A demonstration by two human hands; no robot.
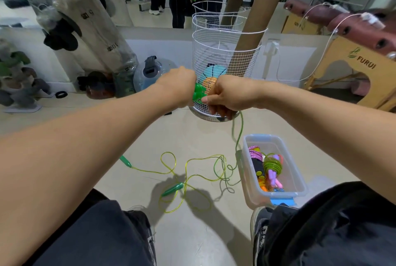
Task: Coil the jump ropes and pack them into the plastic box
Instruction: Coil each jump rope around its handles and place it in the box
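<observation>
My left hand (177, 82) grips the green handles (198, 94) of a jump rope, held up in front of me. My right hand (229, 96) pinches that rope's yellow-green cord (239, 135) right beside the handles. The cord drops from my right hand to the floor. A tangle of yellow-green cord (199, 171) lies on the floor with two green handles (172, 189) (125, 161) in it. The clear plastic box (300, 182) stands on the floor at the right and holds several coiled ropes, among them a green coil (272, 165) and a pink one (255, 153).
A white wire basket (225, 51) with balls and a cardboard tube stands just behind my hands. A mirror on the wall shows a crouching person. Bagged gear leans at the left, a wooden bench (351, 68) stands at the right. My knees and shoes fill the bottom.
</observation>
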